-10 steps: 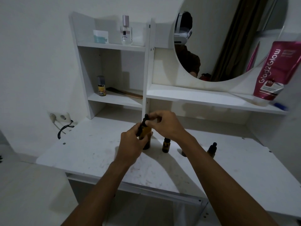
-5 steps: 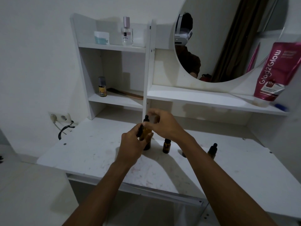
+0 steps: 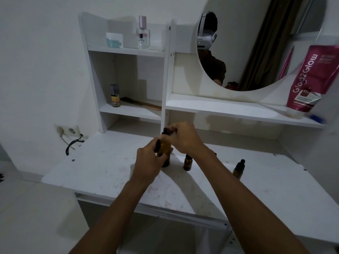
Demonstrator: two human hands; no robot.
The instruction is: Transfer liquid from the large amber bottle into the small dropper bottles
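**Dropper bottle caught in both hands over the desk**

So, an amber glass bottle [image 3: 165, 148] was held over the white desk top [image 3: 102, 171], pretty much dead centre of the view. It was gripped by the left hand [image 3: 147, 161], with the fingers curled round its body. The black dropper cap [image 3: 164, 130] on top was pinched between the fingertips of the right hand [image 3: 184, 139], which was placed at about 1 o'clock of the left one. Something black was also tucked against the left-hand fingers, too small to be made out. A darker brown base was seen touching the desk right under the left hand. Whether that was the same bottle or another one behind it couldn't be told.

Just beside the held bottle, at 4 o'clock, a short amber glass bottle [image 3: 187, 163] with a dark neck was stood upright on the desk. Further out the same way, a small amber dropper bottle [image 3: 238, 168] with a black bulb was stood, partly hidden by the right forearm.

Up at 2 o'clock a pink squeeze tube [image 3: 308, 79] was propped beside the round mirror [image 3: 256, 43]. At 11 o'clock a clear perfume bottle [image 3: 143, 34] with a pink cap was parked on the top shelf.
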